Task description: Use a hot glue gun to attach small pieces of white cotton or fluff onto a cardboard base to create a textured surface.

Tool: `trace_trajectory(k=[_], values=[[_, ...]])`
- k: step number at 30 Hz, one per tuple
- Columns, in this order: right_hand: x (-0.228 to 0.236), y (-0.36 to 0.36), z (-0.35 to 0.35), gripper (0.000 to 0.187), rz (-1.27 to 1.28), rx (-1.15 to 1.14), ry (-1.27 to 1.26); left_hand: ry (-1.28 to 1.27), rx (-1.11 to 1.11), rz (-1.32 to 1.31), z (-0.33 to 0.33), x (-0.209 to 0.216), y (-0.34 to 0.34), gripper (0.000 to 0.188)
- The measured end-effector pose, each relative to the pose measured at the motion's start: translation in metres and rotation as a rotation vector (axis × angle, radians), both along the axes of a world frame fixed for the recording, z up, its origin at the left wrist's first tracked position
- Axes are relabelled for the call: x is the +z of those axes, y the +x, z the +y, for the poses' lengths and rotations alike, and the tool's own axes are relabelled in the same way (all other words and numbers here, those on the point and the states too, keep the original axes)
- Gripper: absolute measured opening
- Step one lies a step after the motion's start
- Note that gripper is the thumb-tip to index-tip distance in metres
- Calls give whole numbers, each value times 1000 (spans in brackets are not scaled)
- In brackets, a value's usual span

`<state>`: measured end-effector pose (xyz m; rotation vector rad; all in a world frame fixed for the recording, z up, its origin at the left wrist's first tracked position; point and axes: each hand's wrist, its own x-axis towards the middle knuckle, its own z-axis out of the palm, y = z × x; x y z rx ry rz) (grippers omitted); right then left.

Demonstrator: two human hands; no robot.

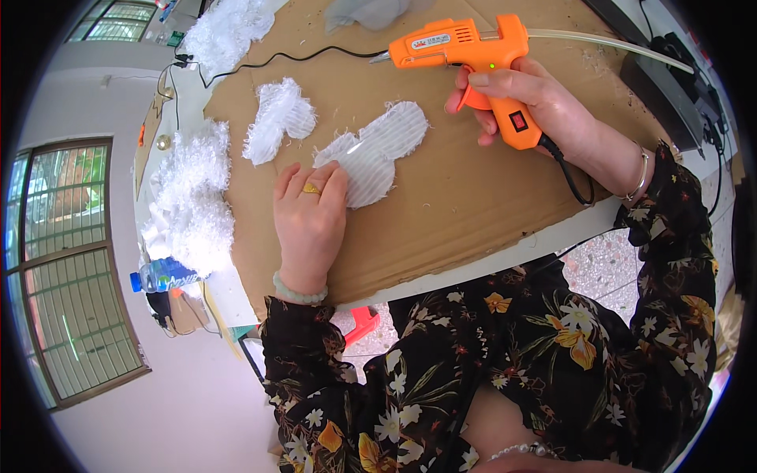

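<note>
Partway, by the look of it: shiny streak, likely glue, on the larger fabric piece (390,142); smaller fabric piece (280,118) lies apart, not joined, no glue seen.
Right hand (552,98) wrapped round glue gun (473,55), tip off the fabric; left hand (311,217) part-curled, touching larger piece on cardboard (441,229), can't tell if pinching.

The person's right grip (544,93) holds an orange glue gun (475,52). The left grip (311,225) touches a striped white piece (377,162) on brown cardboard (465,229), and a smaller fuzzy white piece (277,122) lies near it.
</note>
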<state>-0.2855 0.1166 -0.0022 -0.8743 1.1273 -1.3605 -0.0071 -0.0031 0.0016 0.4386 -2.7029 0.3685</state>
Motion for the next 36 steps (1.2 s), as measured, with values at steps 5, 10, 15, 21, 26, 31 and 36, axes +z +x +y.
trace_trajectory(k=[5,10,15,21,26,31,36], values=[[2,0,1,33,5,0,-1,48,-28,-5,0,3,0,22],[1,0,0,33,10,1,1,73,-43,0,-1,2,2,26],[0,-1,0,33,19,-4,6,33,-94,10,2,5,1,26],[2,1,1,33,16,-28,-17,89,-99,-46,2,6,1,27],[-1,2,0,34,8,-53,28,172,-73,-54,2,8,1,26],[5,4,-1,34,-5,-15,6,216,-64,-64,6,12,3,29],[5,4,1,33,7,-22,21,199,-65,-62,10,12,2,30]])
